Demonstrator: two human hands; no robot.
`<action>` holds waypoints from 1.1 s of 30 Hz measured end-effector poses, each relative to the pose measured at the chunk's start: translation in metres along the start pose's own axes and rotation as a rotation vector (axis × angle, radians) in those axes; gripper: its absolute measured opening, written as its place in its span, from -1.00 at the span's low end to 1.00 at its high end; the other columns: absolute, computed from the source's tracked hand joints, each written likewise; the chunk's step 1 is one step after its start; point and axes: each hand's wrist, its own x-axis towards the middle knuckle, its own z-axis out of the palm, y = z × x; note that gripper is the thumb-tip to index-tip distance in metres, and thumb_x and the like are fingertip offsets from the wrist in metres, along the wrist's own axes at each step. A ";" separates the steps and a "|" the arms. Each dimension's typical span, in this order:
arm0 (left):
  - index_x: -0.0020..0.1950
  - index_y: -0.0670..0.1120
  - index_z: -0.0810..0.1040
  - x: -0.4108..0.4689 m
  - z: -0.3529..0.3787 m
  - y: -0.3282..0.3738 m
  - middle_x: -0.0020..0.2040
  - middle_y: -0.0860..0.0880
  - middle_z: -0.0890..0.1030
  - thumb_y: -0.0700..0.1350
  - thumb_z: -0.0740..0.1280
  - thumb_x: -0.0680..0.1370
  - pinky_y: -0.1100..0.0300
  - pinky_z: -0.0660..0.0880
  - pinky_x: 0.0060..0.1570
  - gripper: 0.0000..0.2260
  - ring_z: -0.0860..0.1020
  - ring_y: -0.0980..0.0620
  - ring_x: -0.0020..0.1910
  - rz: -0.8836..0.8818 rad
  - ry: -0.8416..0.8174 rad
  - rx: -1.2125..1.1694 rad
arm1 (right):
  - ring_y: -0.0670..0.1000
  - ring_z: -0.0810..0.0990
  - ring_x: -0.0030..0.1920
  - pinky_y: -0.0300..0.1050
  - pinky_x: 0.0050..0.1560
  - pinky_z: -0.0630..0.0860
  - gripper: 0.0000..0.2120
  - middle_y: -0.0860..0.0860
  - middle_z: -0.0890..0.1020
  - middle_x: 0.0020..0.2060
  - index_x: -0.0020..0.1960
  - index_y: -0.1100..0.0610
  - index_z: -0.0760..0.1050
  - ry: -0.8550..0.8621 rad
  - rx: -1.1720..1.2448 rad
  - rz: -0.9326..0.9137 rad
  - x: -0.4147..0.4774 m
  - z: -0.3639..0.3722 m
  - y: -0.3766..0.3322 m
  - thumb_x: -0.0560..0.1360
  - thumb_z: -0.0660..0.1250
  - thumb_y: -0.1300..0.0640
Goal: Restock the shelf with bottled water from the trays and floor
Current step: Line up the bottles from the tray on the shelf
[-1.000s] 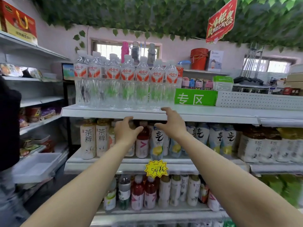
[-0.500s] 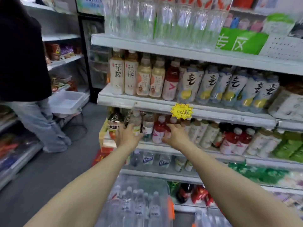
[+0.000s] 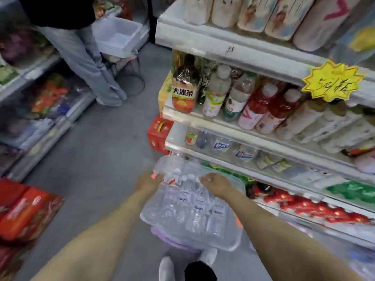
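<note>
A clear plastic tray (image 3: 229, 243) packed with several small water bottles (image 3: 194, 205) sits low in front of the shelf unit (image 3: 239, 126), on a purple stool (image 3: 174, 241). My left hand (image 3: 149, 181) reaches to the tray's far left rim with its fingers extended. Over the bottle tops at the tray's far end is my right hand (image 3: 218, 184), fingers bent downward. Motion blur hides whether it holds a bottle. The shelf tiers carry tea, juice and water bottles.
A person in jeans (image 3: 87, 63) stands in the aisle to the left, near a white bin (image 3: 117, 35). Red cartons (image 3: 26, 211) lie at lower left, and a red crate (image 3: 159, 134) sits by the shelf end. My shoes (image 3: 166, 268) are beneath the tray.
My view has swung from the top shelf down to the floor. Both hands dropped from the upper shelves to the tray of water bottles.
</note>
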 end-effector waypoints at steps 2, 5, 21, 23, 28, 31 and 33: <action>0.38 -0.19 0.50 0.005 0.008 -0.020 0.32 -0.22 0.55 0.18 0.31 0.58 0.03 0.43 0.25 -0.46 0.52 -0.23 0.28 -0.078 -0.009 -0.042 | 0.19 0.55 0.28 -0.04 0.29 0.42 -0.47 0.20 0.58 0.24 0.28 0.27 0.56 -0.127 0.095 0.048 0.021 0.028 0.000 0.67 0.17 -0.18; 0.31 -0.23 0.57 0.006 0.017 -0.038 0.22 -0.27 0.60 0.01 0.33 0.62 0.05 0.44 0.17 -0.61 0.58 -0.23 0.19 -0.076 0.043 -0.015 | 0.10 0.59 -0.11 0.00 -0.03 0.48 -0.44 0.02 0.58 -0.10 0.19 0.29 0.57 -0.268 0.292 0.127 0.042 0.070 -0.006 0.59 0.30 -0.24; 0.26 -0.02 0.60 0.010 0.021 -0.082 -0.01 -0.03 0.63 -0.01 0.32 0.63 0.51 0.36 -0.13 -0.76 0.54 0.06 -0.07 0.002 0.094 -0.297 | -0.07 0.35 -0.40 -0.21 -0.36 0.29 -0.44 -0.04 0.42 -0.35 0.19 0.16 0.54 -0.287 0.425 0.286 0.087 0.135 -0.034 0.37 0.58 -0.16; 0.30 0.08 0.56 0.015 0.022 -0.088 0.02 -0.02 0.63 0.07 0.31 0.62 0.40 0.39 -0.09 -0.73 0.53 0.10 -0.10 -0.021 0.086 -0.341 | -0.08 0.35 -0.39 -0.21 -0.35 0.30 -0.50 -0.05 0.41 -0.34 0.13 0.12 0.50 -0.280 0.443 0.288 0.086 0.135 -0.036 0.38 0.59 -0.15; 0.27 0.18 0.55 0.024 0.022 -0.097 0.06 -0.04 0.64 0.16 0.31 0.59 0.12 0.50 0.13 -0.74 0.57 0.02 0.05 -0.045 0.048 -0.408 | -0.02 0.55 -0.14 -0.15 -0.07 0.43 -0.49 0.03 0.61 -0.05 0.15 0.20 0.54 -0.194 0.523 0.277 0.091 0.150 -0.029 0.40 0.58 -0.11; 0.32 0.11 0.54 0.026 0.023 -0.099 0.03 -0.02 0.65 0.11 0.30 0.62 0.11 0.49 0.15 -0.71 0.57 0.06 0.04 -0.038 0.030 -0.424 | -0.04 0.55 -0.11 -0.11 -0.02 0.40 -0.48 -0.01 0.65 -0.02 0.19 0.12 0.55 -0.212 0.736 0.305 0.090 0.158 -0.042 0.38 0.59 -0.13; 0.32 0.12 0.55 0.025 0.023 -0.100 0.00 0.02 0.64 0.10 0.30 0.62 0.16 0.49 0.15 -0.72 0.57 0.06 0.04 -0.033 0.017 -0.449 | -0.07 0.57 -0.13 -0.11 0.04 0.50 -0.49 -0.03 0.64 -0.08 0.12 0.08 0.53 -0.283 0.784 0.295 0.090 0.163 -0.054 0.34 0.61 -0.15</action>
